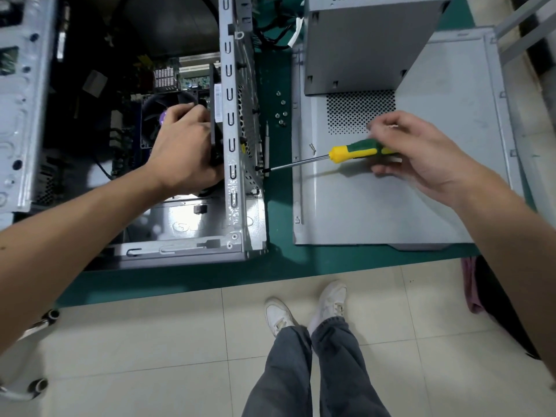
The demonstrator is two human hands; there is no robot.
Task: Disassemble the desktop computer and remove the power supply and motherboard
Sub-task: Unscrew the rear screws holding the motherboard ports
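Reaching into the open computer case (237, 188), the left hand (183, 145) is curled round a black fan (217, 115) held against the case's rear wall. A green-and-yellow screwdriver (346, 153) is gripped in the right hand (421, 152), its tip set at a rear-panel screw. The grey power supply (361, 46) is seen on the removed side panel (421, 191). No writing can be read.

Looking like an electronics repair workshop: green-matted counter (279, 266) carrying an opened PC case (180, 224) w/ its motherboard (195, 81) showing, a detached side panel (391, 200) lying to the right, loose screws (281, 114) sitting between them, a screwdriver (352, 152) in use. Pale tiled floor (150, 341) running along the near side.
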